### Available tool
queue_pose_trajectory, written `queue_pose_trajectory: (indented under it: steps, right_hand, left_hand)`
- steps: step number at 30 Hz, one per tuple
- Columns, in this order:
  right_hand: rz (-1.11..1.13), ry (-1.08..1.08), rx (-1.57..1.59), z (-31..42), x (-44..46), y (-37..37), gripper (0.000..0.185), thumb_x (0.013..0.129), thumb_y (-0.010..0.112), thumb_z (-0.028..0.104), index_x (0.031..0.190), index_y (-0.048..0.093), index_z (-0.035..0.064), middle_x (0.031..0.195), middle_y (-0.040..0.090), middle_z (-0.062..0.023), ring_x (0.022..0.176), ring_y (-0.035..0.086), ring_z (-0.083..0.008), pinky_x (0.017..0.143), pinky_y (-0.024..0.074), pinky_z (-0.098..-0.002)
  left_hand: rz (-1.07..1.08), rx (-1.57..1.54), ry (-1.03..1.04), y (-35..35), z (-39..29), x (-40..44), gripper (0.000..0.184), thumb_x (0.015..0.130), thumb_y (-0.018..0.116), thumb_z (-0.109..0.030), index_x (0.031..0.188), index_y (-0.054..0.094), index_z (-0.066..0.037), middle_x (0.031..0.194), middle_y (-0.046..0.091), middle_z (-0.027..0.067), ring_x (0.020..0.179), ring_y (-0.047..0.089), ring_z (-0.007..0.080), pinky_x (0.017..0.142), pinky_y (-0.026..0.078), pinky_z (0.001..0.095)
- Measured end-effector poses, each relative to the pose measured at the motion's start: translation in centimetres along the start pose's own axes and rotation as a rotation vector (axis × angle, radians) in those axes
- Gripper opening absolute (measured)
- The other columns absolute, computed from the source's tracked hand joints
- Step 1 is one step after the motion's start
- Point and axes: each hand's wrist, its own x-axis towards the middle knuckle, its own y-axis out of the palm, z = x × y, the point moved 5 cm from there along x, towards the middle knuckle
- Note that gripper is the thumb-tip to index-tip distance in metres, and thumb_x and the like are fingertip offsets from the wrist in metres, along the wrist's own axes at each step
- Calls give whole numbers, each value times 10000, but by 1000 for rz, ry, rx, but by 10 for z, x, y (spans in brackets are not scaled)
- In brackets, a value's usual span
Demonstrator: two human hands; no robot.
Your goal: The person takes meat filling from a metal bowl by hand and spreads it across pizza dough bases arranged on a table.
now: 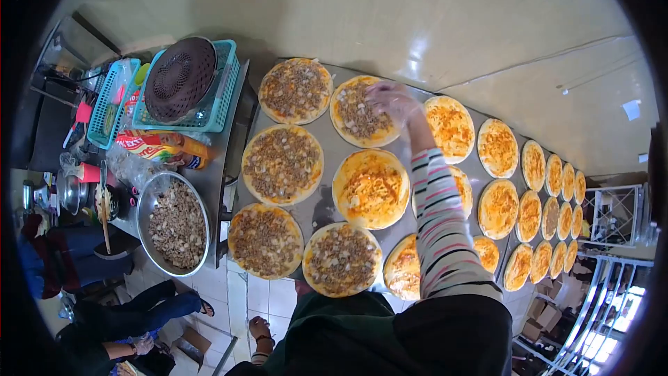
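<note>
Head view: right hand point(395, 103) is hovering over or touching pizza point(355, 115), upper centre; left hand point(260, 329) is hanging, lower left; can't tell either hand's fingers point(378, 95)' grip.

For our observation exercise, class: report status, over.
Right hand at crumble-topped pizza, contact unclear. Left hand low, away from pizza. Sleeve partly hides other pizzas.

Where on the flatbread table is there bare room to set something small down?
A small patch of grey metal table lies between the leftmost round orange-topped flatbread and the round meat-topped flatbreads left of it; a narrower one borders the striped fabric sleeve. It's crowded at the far right, where round flatbreads lie close, and around the turquoise plastic basket.
</note>
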Motion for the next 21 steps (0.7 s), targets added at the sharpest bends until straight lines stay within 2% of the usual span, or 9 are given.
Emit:
queue_pose_trajectory:
  steps: [1,2,4,7,11,13,17,19,21]
  right_hand:
    - [2,-106,-522,-2,9,-13,216,687,488,43,898,533,25,808,551,-100,749,546,-188,625,450,-271]
    - [14,-105,-514,-10,18,-23,216,687,488,43,898,533,25,808,551,-100,749,546,-188,625,450,-271]
    - [-29,163,-1250,-2,24,-36,253,649,518,132,891,546,64,827,564,-117,756,551,-211,654,443,-290]
    - [67,171,-1501,-40,36,-48,246,622,520,174,853,564,103,821,562,-136,742,549,-246,667,434,-305]
    - [-258,271,-1347,-25,13,-57,188,621,514,169,785,574,100,792,563,-136,718,546,-266,653,436,-324]
    - [-341,327,-998,-15,6,-56,158,624,518,185,743,581,102,775,563,-139,716,547,-265,649,435,-323]
    - [-226,167,-1055,-59,32,-47,149,627,524,189,731,579,96,756,564,-140,712,547,-265,644,434,-325]
    - [-166,-21,-1398,-54,45,-37,131,628,522,169,719,577,92,734,563,-140,702,547,-257,637,430,-324]
    - [-200,114,-1192,-55,60,-43,127,629,517,159,716,574,87,725,562,-138,697,547,-253,638,430,-326]
  left_hand:
    - [49,24,28,9,2,-4,126,701,446,-30,820,459,9,628,488,82,485,468,135,395,380,210]
    - [99,49,55,17,5,-7,138,695,452,-23,829,461,10,649,493,89,502,477,138,416,395,214]
    - [131,93,65,28,3,-16,152,691,469,-29,836,476,15,638,510,92,504,491,142,449,411,226]
    - [118,284,106,42,-17,-31,137,689,489,-31,816,500,21,621,535,91,513,506,141,475,419,240]
    - [107,289,49,41,-17,-33,130,698,483,-25,818,495,23,639,532,100,524,502,139,470,415,236]
    - [92,281,34,40,-16,-33,128,700,481,-24,819,494,22,638,529,99,526,500,138,470,414,233]
    - [77,251,25,43,-18,-39,123,705,478,-22,819,492,23,628,518,87,523,496,134,470,410,227]
    - [76,255,26,47,-18,-44,127,705,480,-26,821,492,25,632,519,86,524,498,135,471,413,227]
    - [72,263,30,50,-21,-47,132,705,482,-30,824,491,26,636,520,85,525,499,136,472,415,228]
